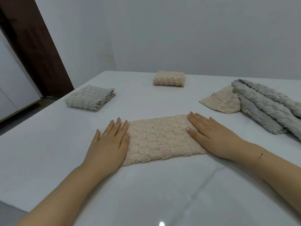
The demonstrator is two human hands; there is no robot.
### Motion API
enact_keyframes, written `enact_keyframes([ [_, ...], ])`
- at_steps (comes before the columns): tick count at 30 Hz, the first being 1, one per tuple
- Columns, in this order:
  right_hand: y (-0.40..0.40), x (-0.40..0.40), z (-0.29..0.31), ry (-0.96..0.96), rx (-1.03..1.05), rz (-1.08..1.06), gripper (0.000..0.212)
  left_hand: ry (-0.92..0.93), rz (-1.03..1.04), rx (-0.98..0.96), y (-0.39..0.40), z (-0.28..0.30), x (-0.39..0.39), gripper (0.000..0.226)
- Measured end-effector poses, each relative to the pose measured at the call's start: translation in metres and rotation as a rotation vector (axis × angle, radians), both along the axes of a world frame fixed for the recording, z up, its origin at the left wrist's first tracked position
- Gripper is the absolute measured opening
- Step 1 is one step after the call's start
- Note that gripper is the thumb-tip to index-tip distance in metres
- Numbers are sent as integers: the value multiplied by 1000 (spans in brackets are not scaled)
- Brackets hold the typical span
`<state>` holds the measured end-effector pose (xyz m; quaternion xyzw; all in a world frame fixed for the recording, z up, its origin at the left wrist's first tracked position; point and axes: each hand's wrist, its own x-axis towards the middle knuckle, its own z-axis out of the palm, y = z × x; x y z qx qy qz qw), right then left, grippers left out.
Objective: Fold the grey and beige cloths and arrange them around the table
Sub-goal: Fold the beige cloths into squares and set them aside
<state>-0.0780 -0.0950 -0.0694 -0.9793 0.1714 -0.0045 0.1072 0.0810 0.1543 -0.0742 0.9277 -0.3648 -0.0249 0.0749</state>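
- Right now I see both hands lying flat on a beige cloth [160,137] that is folded into a long strip across the white surface [162,190], just in front of me.
- My left hand [108,144] presses the strip's left end with straight, slightly spread fingers; the palm sits partly on the cloth and partly on the surface. It grips nothing.
- My right hand [215,136] presses the right end the same way, fingers straight and close together, pointing away and to the left. It grips nothing either. A thin bracelet [262,154] sits on that wrist.
- A folded grey cloth [90,97] rests near the left edge of the surface, well apart from the strip.
- A folded beige cloth [169,78], small and compact, rests near the far edge, roughly in the middle.
- On the right, an unfolded beige cloth [223,100] lies flat, and a rumpled heap of grey cloth [267,106] overlaps its right side and runs out of view; I think it is more than one cloth, but the folds blur together.
- Behind the surface stands a pale wall [195,33], with a dark brown door [32,46] at the left.
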Motion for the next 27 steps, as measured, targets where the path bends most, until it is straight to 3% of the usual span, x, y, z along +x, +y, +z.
enact_keyframes([
  [3,-7,-4,8,-6,-9,-16,61,-182,17,-23,4,6,-5,56],
  [5,-11,-2,14,-10,4,-6,59,-261,-90,-166,4,15,-19,61],
  [9,-15,7,20,-65,-57,-4,51,0,-420,-340,-12,26,-61,45],
  [16,-18,-6,26,-133,-156,-33,46,-202,-611,-285,-35,5,-39,34],
  [19,-14,-25,21,-134,-182,-35,52,-213,-637,-252,-27,5,-14,35],
  [24,-4,-56,14,-241,-180,27,64,-269,-451,-321,-16,2,2,35],
  [27,-9,-68,12,-343,-123,38,56,-191,-621,-371,-19,6,-28,34],
])
